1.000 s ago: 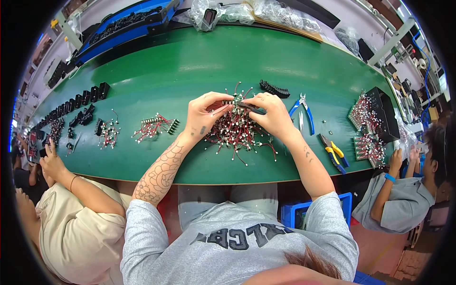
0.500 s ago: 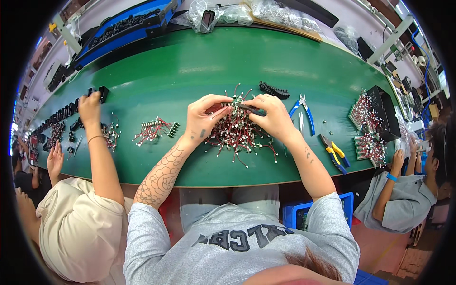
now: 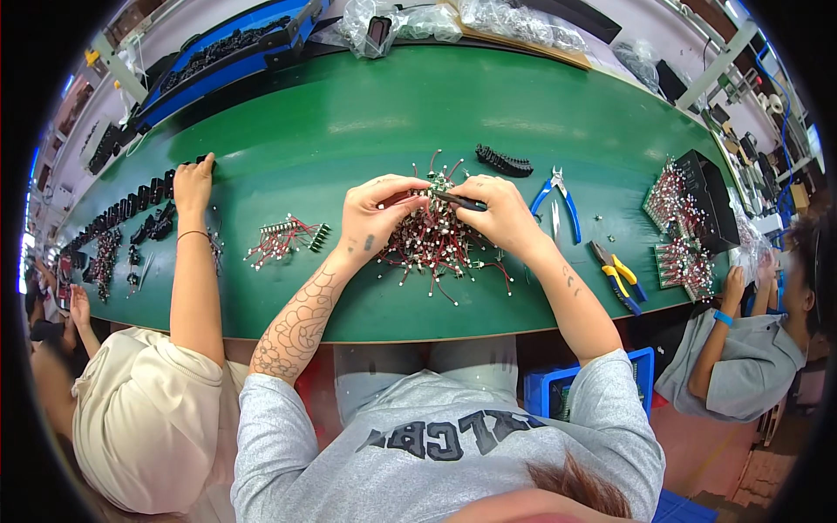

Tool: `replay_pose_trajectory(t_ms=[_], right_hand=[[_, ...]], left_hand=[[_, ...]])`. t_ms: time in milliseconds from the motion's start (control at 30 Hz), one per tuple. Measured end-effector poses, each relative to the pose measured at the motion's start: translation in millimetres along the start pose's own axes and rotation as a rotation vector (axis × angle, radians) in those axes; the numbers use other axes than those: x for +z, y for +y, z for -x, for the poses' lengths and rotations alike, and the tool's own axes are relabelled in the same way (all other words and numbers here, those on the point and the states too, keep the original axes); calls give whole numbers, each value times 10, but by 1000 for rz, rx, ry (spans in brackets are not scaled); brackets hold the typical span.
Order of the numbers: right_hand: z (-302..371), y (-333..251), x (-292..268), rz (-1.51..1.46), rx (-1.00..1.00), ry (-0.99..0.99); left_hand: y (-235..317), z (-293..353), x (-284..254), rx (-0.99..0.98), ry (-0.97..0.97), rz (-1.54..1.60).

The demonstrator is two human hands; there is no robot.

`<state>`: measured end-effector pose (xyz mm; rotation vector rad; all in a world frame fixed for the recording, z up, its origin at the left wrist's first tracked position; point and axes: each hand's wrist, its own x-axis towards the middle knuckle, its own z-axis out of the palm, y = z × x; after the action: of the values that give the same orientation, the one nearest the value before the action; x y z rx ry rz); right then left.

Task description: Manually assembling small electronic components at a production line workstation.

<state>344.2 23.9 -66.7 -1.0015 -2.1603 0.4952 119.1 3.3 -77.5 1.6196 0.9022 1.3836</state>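
Note:
My left hand (image 3: 368, 207) is closed, its thumb and fingers pinching the edge of a small green circuit board (image 3: 439, 184). Closed as well, my right hand (image 3: 504, 209) grips a slim black tool (image 3: 466, 202) whose tip meets the board; its exact kind cannot be made out. Directly beneath both hands spreads a pile of small boards with red and black wires and white connectors (image 3: 434, 244). Left of the pile lies a row of similar wired boards (image 3: 286, 237).
On the green table (image 3: 349, 113), blue-handled cutters (image 3: 567, 205), tweezers (image 3: 555, 220) and yellow-and-blue pliers (image 3: 617, 277) lie to the right. A black strip of parts (image 3: 504, 161) sits beyond. A black box (image 3: 706, 200) stands among wired boards. Co-workers sit on both sides.
My hands stay almost in place, still holding the board and tool. The left co-worker's hand has moved right and away along the row of black parts.

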Motion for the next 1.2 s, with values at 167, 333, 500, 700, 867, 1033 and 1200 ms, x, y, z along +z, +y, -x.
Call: replay_pose_trajectory(t_ms=[167, 333, 500, 700, 867, 1033, 1200], right_hand=[[-31, -62, -57, -98, 11, -22], [-17, 59, -116, 25, 30, 13], [-24, 148, -152, 492, -80, 78], [-51, 96, -135, 346, -71, 92], [-29, 96, -142, 446, -104, 71], [-11, 99, -159, 468, -88, 29], [-28, 84, -91, 386, -165, 78]], left_hand=[[-21, -21, -91, -222, -52, 276], [-26, -63, -135, -324, -42, 444], [-7, -86, -75, -237, 25, 321], [-32, -38, -31, -136, 21, 202], [-13, -7, -25, -148, -21, 142], [23, -24, 4, -206, -10, 184], [-12, -17, 7, -259, -81, 270]])
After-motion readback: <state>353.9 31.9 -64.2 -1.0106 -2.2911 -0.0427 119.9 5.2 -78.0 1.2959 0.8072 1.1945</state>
